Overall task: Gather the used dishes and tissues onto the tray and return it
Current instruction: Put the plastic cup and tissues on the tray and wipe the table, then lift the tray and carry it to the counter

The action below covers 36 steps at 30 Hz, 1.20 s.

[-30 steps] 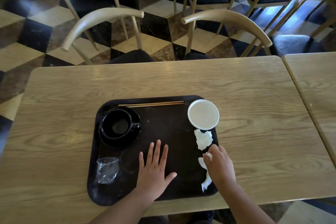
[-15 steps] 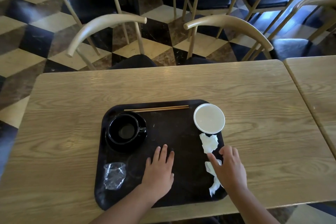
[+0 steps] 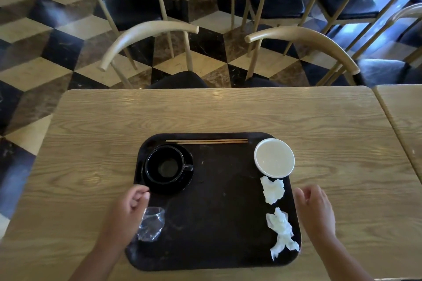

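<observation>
A black tray (image 3: 219,207) lies on the wooden table (image 3: 205,112). On it stand a black cup on a black saucer (image 3: 167,167), wooden chopsticks (image 3: 206,141) along the far rim, a white bowl (image 3: 274,158), two crumpled white tissues (image 3: 272,189) (image 3: 282,232) and a crumpled clear plastic cup (image 3: 151,223). My left hand (image 3: 127,210) hovers at the tray's left edge, fingers curled, holding nothing. Just outside the tray's right edge is my right hand (image 3: 316,210), fingers apart and empty.
Two curved-back wooden chairs (image 3: 148,32) (image 3: 303,41) are tucked in at the table's far side. A second table (image 3: 402,112) adjoins on the right. More chairs stand on the checkered floor beyond.
My left hand slid off the tray's middle to its left edge and curled. My right hand left the lower tissue and moved out past the tray's right edge.
</observation>
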### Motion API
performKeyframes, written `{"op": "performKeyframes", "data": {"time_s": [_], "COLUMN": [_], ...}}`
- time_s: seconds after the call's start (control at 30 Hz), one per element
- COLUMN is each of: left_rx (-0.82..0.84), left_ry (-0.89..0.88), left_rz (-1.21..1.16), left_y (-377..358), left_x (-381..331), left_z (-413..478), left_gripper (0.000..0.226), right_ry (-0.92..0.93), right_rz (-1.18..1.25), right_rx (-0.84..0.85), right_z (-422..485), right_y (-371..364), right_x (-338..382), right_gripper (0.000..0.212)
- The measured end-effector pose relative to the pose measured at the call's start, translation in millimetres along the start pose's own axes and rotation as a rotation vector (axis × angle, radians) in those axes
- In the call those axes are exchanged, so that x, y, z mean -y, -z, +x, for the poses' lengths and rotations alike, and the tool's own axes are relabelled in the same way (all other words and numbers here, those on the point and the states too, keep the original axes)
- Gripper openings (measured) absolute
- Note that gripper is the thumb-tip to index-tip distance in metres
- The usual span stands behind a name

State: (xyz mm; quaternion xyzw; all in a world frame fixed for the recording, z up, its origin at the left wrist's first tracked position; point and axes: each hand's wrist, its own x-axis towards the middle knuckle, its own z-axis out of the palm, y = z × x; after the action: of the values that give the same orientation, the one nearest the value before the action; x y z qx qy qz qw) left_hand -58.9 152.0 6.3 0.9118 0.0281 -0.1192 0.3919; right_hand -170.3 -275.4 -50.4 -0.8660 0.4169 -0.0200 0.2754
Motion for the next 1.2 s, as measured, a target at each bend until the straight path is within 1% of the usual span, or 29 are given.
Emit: {"op": "performKeyframes", "data": {"time_s": [0.03,0.1,0.13,0.27,0.33,0.4,0.43,0.5,0.6,0.7,0.83,0.87,0.97,1.1,1.2], "left_rx": [-0.063,-0.142,-0.153,-0.137,-0.150,-0.144,-0.130,-0.114,-0.130,-0.109,-0.064,-0.060,-0.091,-0.140,-0.155], "left_ry": [0.049,0.124,0.156,0.273,0.329,0.348,0.340,0.299,0.235,0.198,0.104,0.085,0.037,0.009,-0.004], "left_rz": [-0.020,-0.033,-0.026,0.001,-0.062,-0.105,-0.109,-0.103,-0.055,-0.009,0.122,0.134,0.181,0.213,0.201], "left_y": [3.7,7.4,7.7,-1.2,-10.0,-18.5,-22.4,-27.2,-28.9,-30.2,-30.3,-29.4,-28.5,-31.1,-31.5], "left_x": [9.9,29.5,38.7,66.9,72.2,72.0,70.4,68.3,70.4,74.5,83.5,84.7,84.0,80.5,79.9], "left_z": [4.0,11.1,14.4,26.4,32.5,37.9,40.0,42.4,45.2,44.8,43.5,44.2,46.2,46.8,46.8], "left_gripper": [0.019,0.012,0.013,0.029,0.031,0.029,0.024,0.008,0.016,0.008,0.022,0.021,0.008,0.017,0.018], "right_ry": [-0.009,-0.012,-0.009,0.001,-0.003,0.001,0.007,0.014,0.023,0.021,0.053,0.070,0.127,0.140,0.143], "right_rz": [0.000,-0.006,-0.012,-0.042,-0.043,-0.045,-0.046,-0.051,-0.059,-0.077,-0.100,-0.106,-0.126,-0.142,-0.142], "right_rx": [-0.001,0.002,0.007,0.030,0.035,0.027,0.017,-0.002,-0.025,-0.028,-0.041,-0.043,-0.047,-0.051,-0.044], "right_z": [1.6,3.9,4.1,3.9,3.2,1.4,1.0,0.5,0.5,0.4,0.8,1.0,2.7,2.5,3.3], "right_y": [-1.0,-3.2,-5.0,-14.3,-20.9,-26.5,-28.9,-32.2,-35.3,-37.7,-39.5,-39.4,-38.3,-38.8,-37.8], "right_x": [-0.2,-0.8,-1.1,-0.6,0.9,3.0,4.1,5.8,5.9,5.1,4.8,3.4,0.3,2.6,3.5], "right_gripper": [0.016,0.015,0.015,0.017,0.018,0.018,0.018,0.019,0.020,0.022,0.027,0.028,0.028,0.031,0.033]}}
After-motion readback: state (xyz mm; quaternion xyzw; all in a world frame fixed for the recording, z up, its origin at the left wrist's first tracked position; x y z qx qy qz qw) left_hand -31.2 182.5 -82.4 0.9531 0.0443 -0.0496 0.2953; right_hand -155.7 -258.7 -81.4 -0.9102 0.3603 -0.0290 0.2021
